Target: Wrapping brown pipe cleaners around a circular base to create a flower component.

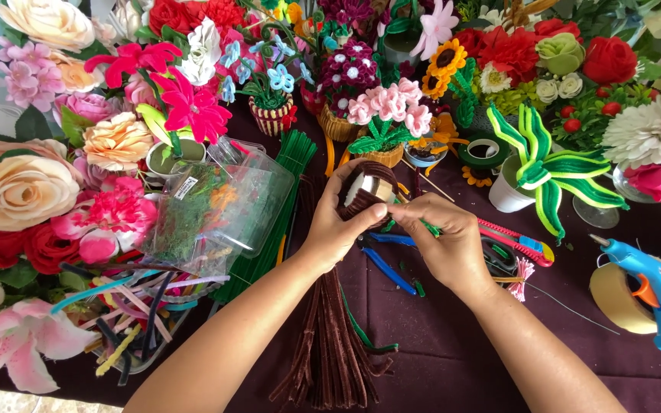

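Fingers (pixel 361 172) of the left hand (pixel 338 226) grip a shiny cup (pixel 370 189); the right hand (pixel 441 237) pinches fuzzy brown stems (pixel 357 200) around it.

Glue gun (pixel 656 294) cord cut off.

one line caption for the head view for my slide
Two hands, left hand and right hand, wrap brown pipe cleaners around a small cup among craft flowers.
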